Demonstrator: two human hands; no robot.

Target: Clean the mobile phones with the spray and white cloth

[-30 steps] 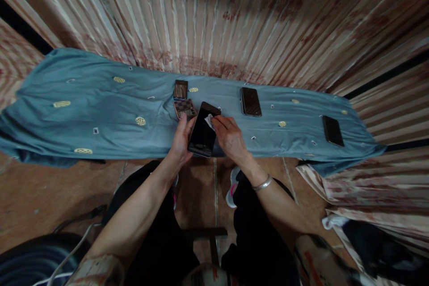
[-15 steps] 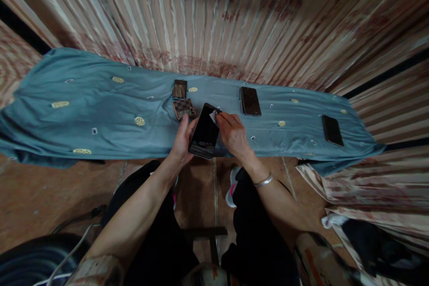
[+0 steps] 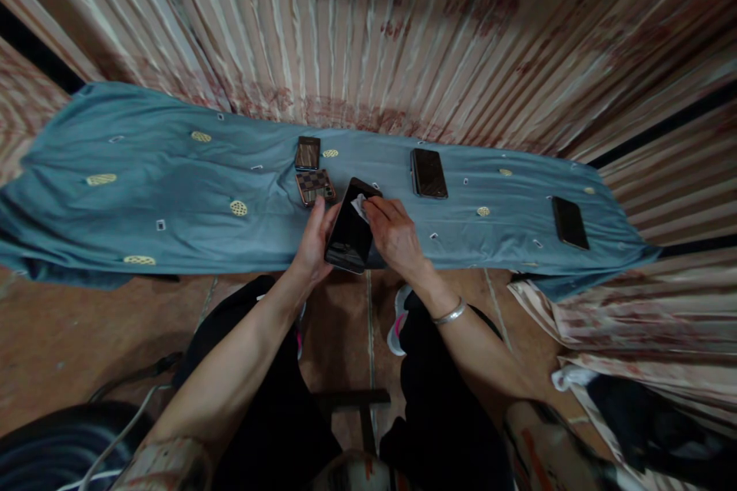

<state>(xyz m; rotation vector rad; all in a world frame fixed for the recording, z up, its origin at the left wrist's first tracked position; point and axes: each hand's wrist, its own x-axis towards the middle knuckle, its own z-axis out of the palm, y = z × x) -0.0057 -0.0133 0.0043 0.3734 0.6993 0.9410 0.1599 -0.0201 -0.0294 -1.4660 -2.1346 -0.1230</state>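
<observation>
My left hand (image 3: 314,245) grips a black smartphone (image 3: 347,239) by its left edge, tilted above the near side of the cloth. Pinched in the fingers of my right hand (image 3: 396,234) is a small white wipe (image 3: 359,206), pressed against the upper part of the dark screen. Just past my left thumb lies a phone in a checkered case (image 3: 315,187). A small dark, square device (image 3: 308,153) touches or nearly touches it from behind.
A blue-green cloth (image 3: 190,192) with yellow prints covers the long, narrow table. Dark phones lie right of centre (image 3: 429,173) and near the right end (image 3: 570,222). Pleated curtains (image 3: 357,31) hang behind. A cable (image 3: 135,376) runs at lower left.
My right hand has moved slightly left with the wipe, further onto the screen. My left hand holds the smartphone almost still.
</observation>
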